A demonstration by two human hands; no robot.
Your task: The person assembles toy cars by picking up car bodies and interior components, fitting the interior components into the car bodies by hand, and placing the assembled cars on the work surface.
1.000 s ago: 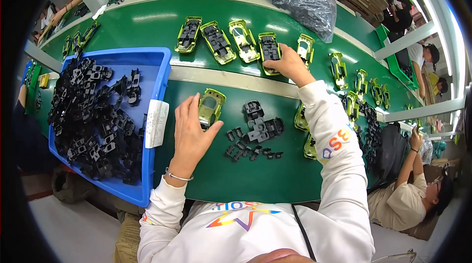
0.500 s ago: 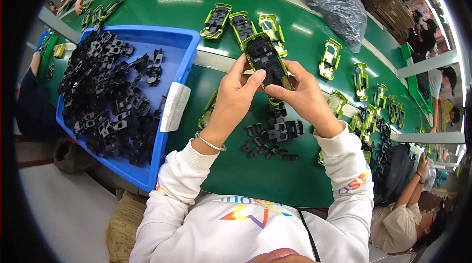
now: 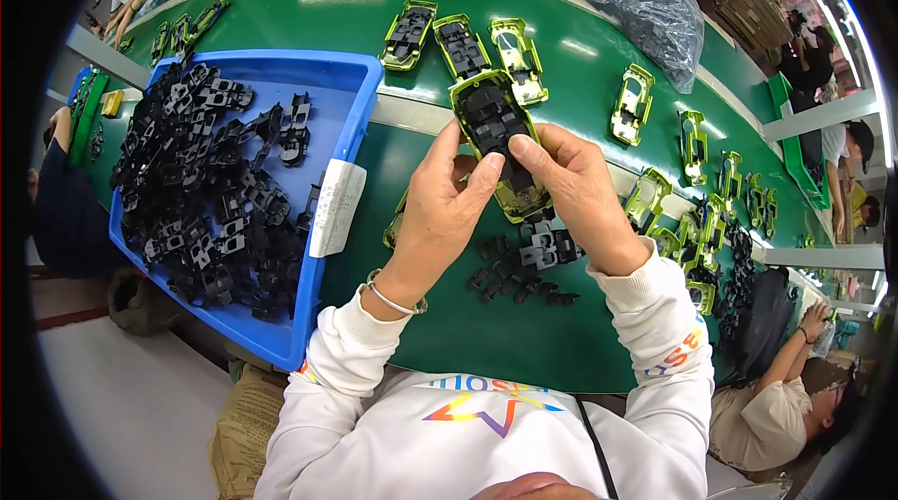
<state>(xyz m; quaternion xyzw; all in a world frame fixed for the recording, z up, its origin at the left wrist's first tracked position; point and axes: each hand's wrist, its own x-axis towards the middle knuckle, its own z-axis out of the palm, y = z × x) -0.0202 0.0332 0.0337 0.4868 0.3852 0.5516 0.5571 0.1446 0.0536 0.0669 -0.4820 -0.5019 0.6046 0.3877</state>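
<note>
Between my two hands is a yellow-green toy car body (image 3: 524,205), its open underside up and a black plastic interior piece (image 3: 493,115) sitting inside it. My left hand (image 3: 447,205) grips the left side, thumb pressed on the black piece. From the right, my right hand (image 3: 578,189) holds the other edge, its thumb also pushing on the black piece. Below the car, on the green table, lie another black interior piece (image 3: 541,252), partly hidden by the car and my right hand, and several small black parts (image 3: 505,285).
A blue bin (image 3: 295,336) heaped with black interior pieces (image 3: 201,191) stands at the left. Beyond my hands are car bodies (image 3: 409,35), some with black pieces inside. More green bodies (image 3: 645,201) lie right. A plastic bag (image 3: 645,9) of dark parts sits far back. Co-workers are nearby.
The car body has tipped and turned slightly in my hands. My right thumb has moved up from its lower end onto the black piece's middle.
</note>
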